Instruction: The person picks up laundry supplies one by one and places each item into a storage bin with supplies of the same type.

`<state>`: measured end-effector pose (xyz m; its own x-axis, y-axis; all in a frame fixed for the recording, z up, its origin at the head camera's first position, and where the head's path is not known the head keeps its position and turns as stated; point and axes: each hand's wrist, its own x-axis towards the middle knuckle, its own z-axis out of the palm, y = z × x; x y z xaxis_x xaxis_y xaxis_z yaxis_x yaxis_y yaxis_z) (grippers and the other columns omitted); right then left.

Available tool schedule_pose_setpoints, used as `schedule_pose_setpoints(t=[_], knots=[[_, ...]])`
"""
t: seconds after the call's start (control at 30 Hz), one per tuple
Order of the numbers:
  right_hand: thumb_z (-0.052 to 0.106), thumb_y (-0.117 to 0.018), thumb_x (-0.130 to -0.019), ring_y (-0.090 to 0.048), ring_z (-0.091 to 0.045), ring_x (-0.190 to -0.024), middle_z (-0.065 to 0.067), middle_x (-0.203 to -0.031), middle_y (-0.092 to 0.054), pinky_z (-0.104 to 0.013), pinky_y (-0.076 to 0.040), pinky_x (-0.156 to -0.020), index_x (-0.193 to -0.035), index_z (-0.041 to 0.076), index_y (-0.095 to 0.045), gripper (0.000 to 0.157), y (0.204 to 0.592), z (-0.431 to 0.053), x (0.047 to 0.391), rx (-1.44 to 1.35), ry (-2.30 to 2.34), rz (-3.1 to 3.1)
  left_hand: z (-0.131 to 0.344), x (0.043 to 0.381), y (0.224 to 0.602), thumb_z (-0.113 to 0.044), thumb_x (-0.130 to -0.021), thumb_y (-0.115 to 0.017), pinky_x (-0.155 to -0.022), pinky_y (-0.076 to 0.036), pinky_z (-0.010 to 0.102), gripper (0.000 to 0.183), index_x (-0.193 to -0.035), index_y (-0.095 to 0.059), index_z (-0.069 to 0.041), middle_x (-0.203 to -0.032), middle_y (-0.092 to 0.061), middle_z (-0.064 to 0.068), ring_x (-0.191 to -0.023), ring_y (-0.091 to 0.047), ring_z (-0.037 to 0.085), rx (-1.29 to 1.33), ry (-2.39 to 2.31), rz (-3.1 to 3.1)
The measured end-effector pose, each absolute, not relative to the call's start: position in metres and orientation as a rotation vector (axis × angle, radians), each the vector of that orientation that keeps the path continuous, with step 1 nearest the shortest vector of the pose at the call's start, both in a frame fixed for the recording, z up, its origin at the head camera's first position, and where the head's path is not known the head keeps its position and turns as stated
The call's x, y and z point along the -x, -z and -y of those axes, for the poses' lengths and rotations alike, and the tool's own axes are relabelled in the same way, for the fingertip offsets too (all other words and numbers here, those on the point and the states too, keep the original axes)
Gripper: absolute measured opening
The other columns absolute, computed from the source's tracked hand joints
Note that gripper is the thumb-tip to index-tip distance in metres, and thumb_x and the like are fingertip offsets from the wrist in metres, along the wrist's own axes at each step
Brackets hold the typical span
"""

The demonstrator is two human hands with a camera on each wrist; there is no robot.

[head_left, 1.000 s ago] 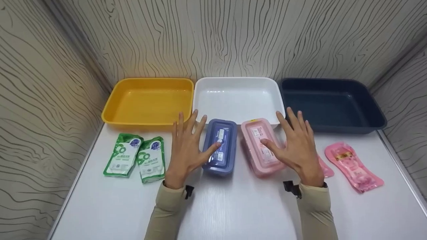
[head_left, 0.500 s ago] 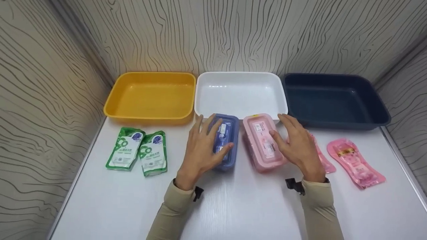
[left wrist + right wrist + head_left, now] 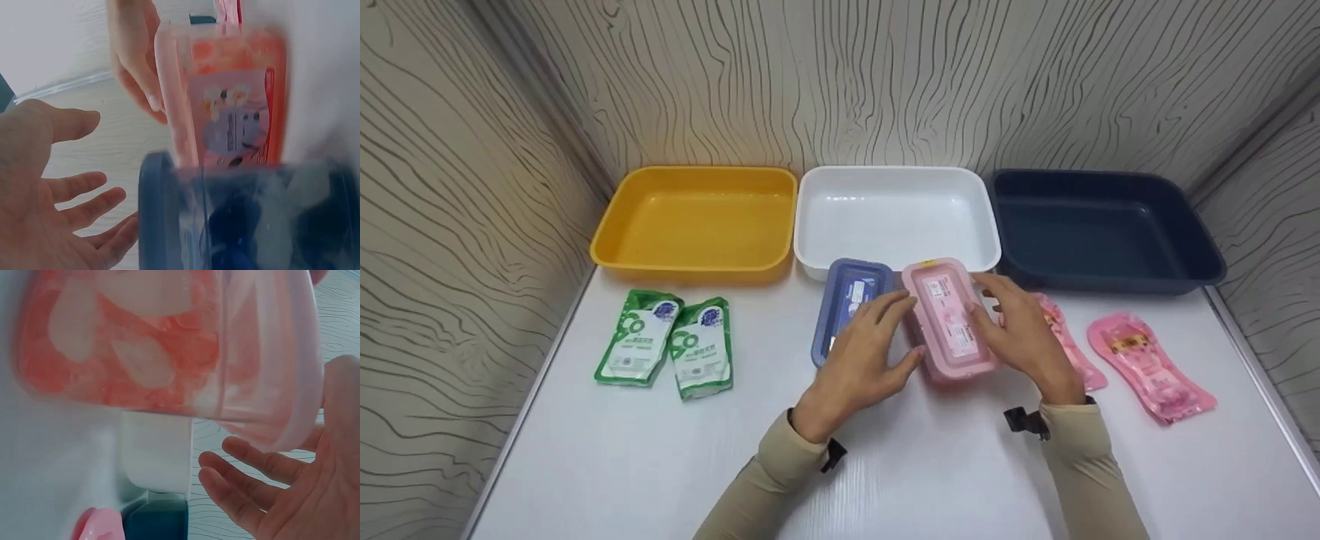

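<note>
In the head view my left hand (image 3: 866, 356) reaches over the blue lidded plastic box (image 3: 840, 304), its fingers loosely bent and fingertips close to the pink lidded plastic box (image 3: 949, 319). Part of the blue box is hidden beneath that hand. My right hand (image 3: 1024, 330) is at the pink box's right side, with the thumb at the lid's edge. The right wrist view shows its fingers (image 3: 253, 467) spread apart beside the pink lid (image 3: 298, 382). Red and white contents show through the pink box's clear wall. The left wrist view shows the left palm (image 3: 34, 208) facing the boxes.
Behind stand a yellow tray (image 3: 694, 262), a white tray (image 3: 896, 176) and a dark blue tray (image 3: 1117, 281), side by side against the patterned wall. Two green-and-white pouches (image 3: 637, 341) lie at left. Two pink packs (image 3: 1151, 367) lie at right, one partly behind the right hand.
My left hand has moved right, from the blue box's left side across it to the pink box. My right hand has drawn slightly closer to the pink box, fingers more bent.
</note>
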<state>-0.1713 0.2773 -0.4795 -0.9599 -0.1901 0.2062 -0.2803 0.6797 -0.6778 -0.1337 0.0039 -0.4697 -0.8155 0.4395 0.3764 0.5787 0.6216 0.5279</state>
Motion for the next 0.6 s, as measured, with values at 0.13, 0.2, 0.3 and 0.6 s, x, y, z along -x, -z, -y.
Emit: schedule_pose_setpoints(t=[0.13, 0.2, 0.3, 0.6], knots=[[0.006, -0.066, -0.102, -0.064, -0.047, -0.127, -0.026, -0.149, -0.059, -0.064, -0.057, -0.101, -0.151, -0.002, -0.055, 0.051, 0.483, -0.279, 0.17, -0.393, -1.204, 2.741, -0.014, 0.13, 0.472, -0.033, -0.099, -0.076, -0.123, -0.045, 0.039, 0.066, -0.156, -0.051, -0.01, -0.162, -0.051, 0.007, -0.147, -0.052, 0.025, 0.892, 0.963, 2.669], [0.006, -0.067, -0.102, -0.065, -0.046, -0.126, -0.027, -0.147, -0.061, -0.063, -0.058, -0.101, -0.151, -0.003, -0.055, 0.051, 0.484, -0.28, 0.169, -0.386, -1.223, 2.746, -0.019, 0.13, 0.474, -0.033, -0.099, -0.076, -0.123, -0.044, 0.039, 0.067, -0.157, -0.05, -0.009, -0.163, -0.049, 0.008, -0.148, -0.052, 0.026, 0.897, 0.937, 2.681], [0.007, -0.067, -0.102, -0.066, -0.046, -0.126, -0.028, -0.145, -0.062, -0.061, -0.058, -0.102, -0.149, -0.006, -0.056, 0.05, 0.485, -0.279, 0.167, -0.359, -1.257, 2.762, -0.025, 0.129, 0.477, -0.034, -0.099, -0.076, -0.124, -0.043, 0.039, 0.07, -0.158, -0.047, -0.007, -0.164, -0.048, 0.012, -0.149, -0.051, 0.029, 0.884, 0.897, 2.693], [0.001, -0.069, -0.098, -0.071, -0.037, -0.107, -0.025, -0.129, -0.072, -0.049, -0.062, -0.092, -0.143, -0.005, -0.063, 0.046, 0.484, -0.276, 0.164, -0.281, -1.299, 2.749, -0.037, 0.126, 0.48, -0.034, -0.1, -0.075, -0.124, -0.042, 0.042, 0.075, -0.159, -0.043, -0.002, -0.166, -0.041, 0.022, -0.15, -0.05, 0.033, 0.824, 0.888, 2.757]])
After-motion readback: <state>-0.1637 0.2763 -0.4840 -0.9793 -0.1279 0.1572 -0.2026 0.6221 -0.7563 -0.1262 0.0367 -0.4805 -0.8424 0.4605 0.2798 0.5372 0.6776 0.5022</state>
